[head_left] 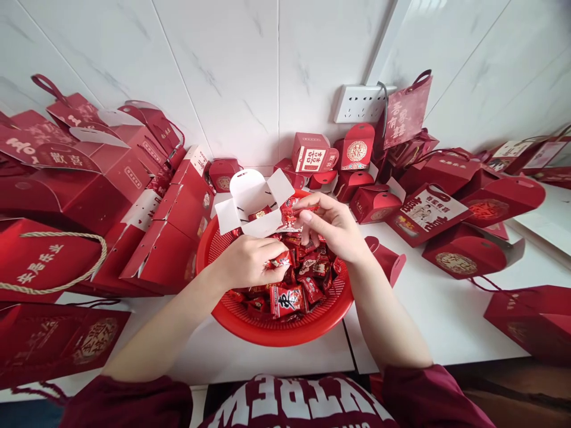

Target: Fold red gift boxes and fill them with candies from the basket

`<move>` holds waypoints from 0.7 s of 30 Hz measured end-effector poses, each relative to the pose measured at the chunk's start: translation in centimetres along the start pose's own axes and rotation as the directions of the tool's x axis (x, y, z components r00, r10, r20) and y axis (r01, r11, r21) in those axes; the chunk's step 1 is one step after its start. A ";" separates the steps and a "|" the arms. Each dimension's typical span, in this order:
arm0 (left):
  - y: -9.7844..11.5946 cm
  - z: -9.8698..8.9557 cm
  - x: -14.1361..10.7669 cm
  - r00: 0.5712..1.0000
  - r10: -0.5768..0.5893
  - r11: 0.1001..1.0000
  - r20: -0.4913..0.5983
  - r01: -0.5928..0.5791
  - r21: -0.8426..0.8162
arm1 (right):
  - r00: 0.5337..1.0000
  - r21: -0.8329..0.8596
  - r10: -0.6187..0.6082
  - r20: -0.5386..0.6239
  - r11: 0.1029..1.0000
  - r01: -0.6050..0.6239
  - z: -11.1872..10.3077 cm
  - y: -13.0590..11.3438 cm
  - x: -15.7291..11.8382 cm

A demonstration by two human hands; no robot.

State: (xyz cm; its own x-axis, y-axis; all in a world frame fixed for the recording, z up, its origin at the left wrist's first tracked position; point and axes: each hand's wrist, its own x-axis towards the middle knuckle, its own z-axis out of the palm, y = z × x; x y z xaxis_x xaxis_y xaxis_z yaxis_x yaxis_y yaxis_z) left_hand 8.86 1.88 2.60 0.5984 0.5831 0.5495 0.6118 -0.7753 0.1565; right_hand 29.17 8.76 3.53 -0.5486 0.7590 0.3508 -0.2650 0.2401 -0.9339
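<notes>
Wrapped candies (288,301) are piled in a red basket (285,336) on the white table (281,362). The left hand (250,258) has its grip closed on one candy (279,260), and the right hand (332,229) is pinching a red-wrapped piece (312,208) over the pile. Past that there's an open box (247,187) (white inside, something red in it), then little red boxes (357,154) near the tiled wall (241,71).

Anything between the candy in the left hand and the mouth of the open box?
Yes: the open box's near white flap stands between its mouth and the wrapped candy in the left hand. No separate object visible between.
</notes>
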 end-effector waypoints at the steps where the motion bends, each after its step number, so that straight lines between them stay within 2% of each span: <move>1: 0.0 0.0 0.0 1.000 -0.001 1.000 -0.024 0.002 0.026 | 1.000 -0.006 -0.003 -0.001 1.000 0.003 -0.1 0.1 0.0; 4: -0.3 -0.6 -0.1 0.997 -0.053 0.998 -0.063 0.055 0.024 | 1.000 -0.034 0.026 0.017 0.999 -0.026 -0.4 0.3 0.0; 6: -0.9 -1.5 0.0 0.981 -0.176 0.984 -0.086 0.172 -0.047 | 0.994 -0.104 0.081 0.077 0.992 -0.073 -0.6 0.5 0.0; 7: -1.4 -2.1 0.3 0.958 -0.267 0.961 -0.106 0.257 -0.098 | 0.986 -0.176 0.098 0.133 0.982 -0.074 -0.6 0.6 0.0; 8: -2.1 -2.7 0.6 0.920 -0.371 0.924 -0.126 0.352 -0.148 | 0.973 -0.271 0.106 0.204 0.961 -0.047 -0.6 0.7 0.0; 10: -3.6 -4.0 1.6 0.816 -0.563 0.820 -0.128 0.532 -0.212 | 0.926 -0.470 0.130 0.355 0.881 0.057 -0.5 1.0 0.0; 12: -5.2 -5.0 2.9 0.740 -0.672 0.735 -0.024 0.663 -0.140 | 0.866 -0.617 0.216 0.452 0.777 0.129 -0.4 1.4 -0.1; 13: -5.9 -5.2 3.6 0.700 -0.709 0.696 0.082 0.714 -0.079 | 0.839 -0.665 0.275 0.469 0.735 0.132 -0.3 1.6 -0.2; 14: -6.6 -5.2 4.3 0.634 -0.740 0.647 0.225 0.762 -0.018 | 0.819 -0.702 0.328 0.472 0.702 0.123 -0.2 1.8 -0.2; 15: -7.1 -5.1 4.9 0.541 -0.763 0.590 0.354 0.806 0.042 | 0.804 -0.727 0.367 0.468 0.677 0.114 -0.2 2.0 -0.3; 16: -7.6 -4.7 5.4 0.441 -0.779 0.532 0.446 0.842 0.095 | 0.796 -0.743 0.390 0.463 0.660 0.110 -0.2 2.1 -0.3; 17: -8.0 -4.2 5.9 0.374 -0.791 0.494 0.484 0.858 0.143 | 0.793 -0.751 0.400 0.460 0.651 0.107 -0.2 2.2 -0.4; 18: -8.3 -3.7 6.3 0.329 -0.807 0.466 0.491 0.865 0.185 | 0.794 -0.756 0.403 0.455 0.646 0.105 -0.2 2.2 -0.4; 19: -8.6 -3.1 6.6 0.305 -0.826 0.449 0.474 0.864 0.226 | 0.796 -0.761 0.405 0.450 0.640 0.104 -0.2 2.3 -0.4; 21: -9.1 -2.0 7.0 0.299 -0.858 0.440 0.418 0.847 0.298 | 0.797 -0.772 0.413 0.440 0.627 0.101 -0.2 2.2 -0.3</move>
State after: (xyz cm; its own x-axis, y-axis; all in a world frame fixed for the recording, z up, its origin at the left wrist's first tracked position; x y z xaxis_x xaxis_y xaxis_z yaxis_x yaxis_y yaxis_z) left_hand 6.42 12.56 6.62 -0.1302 0.9407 -0.3131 0.9303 0.2251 0.2897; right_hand 28.91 9.14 1.34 -0.8957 0.4381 -0.0759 0.3910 0.6947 -0.6037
